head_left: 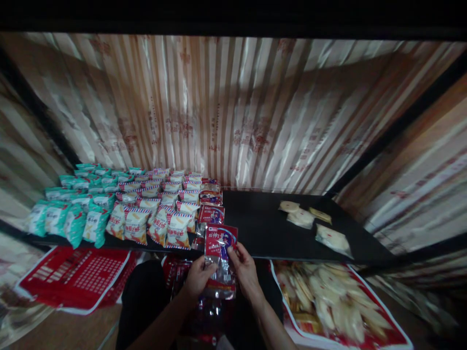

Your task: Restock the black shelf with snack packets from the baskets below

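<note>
Between my two hands is a red and purple snack packet [220, 248] with a clear window, held upright just in front of the black shelf's edge. My left hand [199, 277] pinches its lower left side. My right hand [243, 265] grips the right edge, thumb on the front. Behind it, a column of matching red packets [210, 214] runs back along the shelf [251, 218]. More dark red packets [178, 272] lie below, between my knees, partly hidden by my hands and arms.
White and orange snack bags [136, 226] stand in rows left of the red packets, with teal bags [56, 217] farther left. Several pale flat packets [301, 218] lie on the shelf's right. Below are a red basket [73, 277] at left and one full of pale packets [335, 301] at right.
</note>
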Available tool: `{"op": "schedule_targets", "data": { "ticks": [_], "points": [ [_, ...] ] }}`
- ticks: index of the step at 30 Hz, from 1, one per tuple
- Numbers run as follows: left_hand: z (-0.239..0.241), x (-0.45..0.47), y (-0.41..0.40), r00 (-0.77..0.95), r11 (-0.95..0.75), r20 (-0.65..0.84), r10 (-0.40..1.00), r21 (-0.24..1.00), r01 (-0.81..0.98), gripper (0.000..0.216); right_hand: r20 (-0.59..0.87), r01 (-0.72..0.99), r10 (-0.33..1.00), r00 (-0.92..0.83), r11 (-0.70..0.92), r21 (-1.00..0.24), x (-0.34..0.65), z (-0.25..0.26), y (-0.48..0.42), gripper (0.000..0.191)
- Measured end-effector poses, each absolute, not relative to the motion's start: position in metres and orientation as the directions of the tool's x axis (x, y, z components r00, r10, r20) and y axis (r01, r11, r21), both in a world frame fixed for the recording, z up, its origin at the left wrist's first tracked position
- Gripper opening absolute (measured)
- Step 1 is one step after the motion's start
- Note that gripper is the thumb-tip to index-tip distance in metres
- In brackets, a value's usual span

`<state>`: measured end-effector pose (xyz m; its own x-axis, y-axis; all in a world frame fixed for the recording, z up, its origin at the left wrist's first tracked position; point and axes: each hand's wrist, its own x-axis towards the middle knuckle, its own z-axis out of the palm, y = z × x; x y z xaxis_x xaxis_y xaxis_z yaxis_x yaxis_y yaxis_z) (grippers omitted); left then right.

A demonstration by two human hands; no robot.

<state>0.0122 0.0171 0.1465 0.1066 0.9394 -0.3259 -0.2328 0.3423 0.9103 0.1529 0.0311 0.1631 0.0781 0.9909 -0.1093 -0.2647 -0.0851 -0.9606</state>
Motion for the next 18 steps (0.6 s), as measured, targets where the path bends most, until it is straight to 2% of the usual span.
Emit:
{"op": "schedule_targets", "data": {
  "ticks": [4,10,15,18],
  "points": [
    [0.162,0.02,0.038,0.023,0.261,-0.26,0.965,0.958,-0.122,0.028,-0.172,-0.355,0.974,0.146,-0.111,-0.928,0.157,0.163,0.044,0.048],
    [0.174,0.034,0.068,-0.024,0.209,-0.209,0.978,0.978,-0.001,0.022,-0.153,-0.382,0.97,0.188,-0.072,-0.921,0.166,0.157,0.069,0.052],
    [0.179,0.043,0.097,-0.098,0.214,-0.194,0.976,0.937,0.277,0.016,-0.102,-0.285,0.963,0.248,-0.028,-0.958,0.171,0.155,0.098,0.046],
    [0.179,0.045,0.117,-0.137,0.258,-0.224,0.965,0.908,0.331,0.016,-0.066,-0.217,0.953,0.295,0.0,-0.976,0.171,0.156,0.121,0.043]
  ]
}}
